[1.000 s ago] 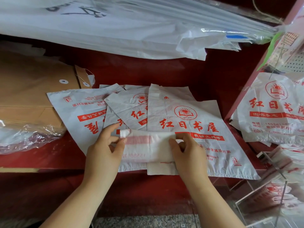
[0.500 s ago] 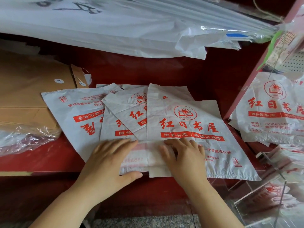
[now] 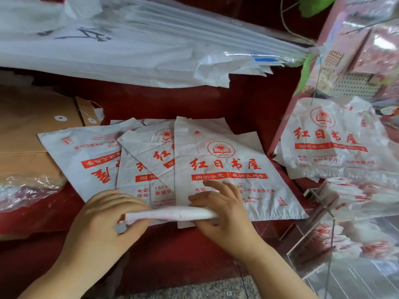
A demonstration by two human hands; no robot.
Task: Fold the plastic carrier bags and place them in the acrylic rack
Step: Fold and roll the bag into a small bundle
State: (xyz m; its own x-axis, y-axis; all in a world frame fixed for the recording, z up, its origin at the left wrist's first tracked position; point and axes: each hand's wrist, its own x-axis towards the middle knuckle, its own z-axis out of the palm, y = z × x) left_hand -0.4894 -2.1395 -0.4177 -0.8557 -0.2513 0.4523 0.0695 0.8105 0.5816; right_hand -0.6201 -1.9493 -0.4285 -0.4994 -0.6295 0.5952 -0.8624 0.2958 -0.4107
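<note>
Folded carrier bag [image 3: 172,213] — a narrow strip over the flat bags [image 3: 226,160] at the counter's [image 3: 248,108] near edge — left hand [image 3: 105,216] curled round one end, right hand [image 3: 226,212] pinching the other.

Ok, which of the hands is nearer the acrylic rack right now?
Right. The right hand holds one end of the folded bag, with the acrylic rack off to its right; the left hand grips the other end, farther from the rack.

Folded bag [image 3: 170,213], a narrow white strip, lies at six o'clock of fanned red-printed flat bags [image 3: 224,160]; acrylic rack [image 3: 331,238] at four o'clock.
</note>
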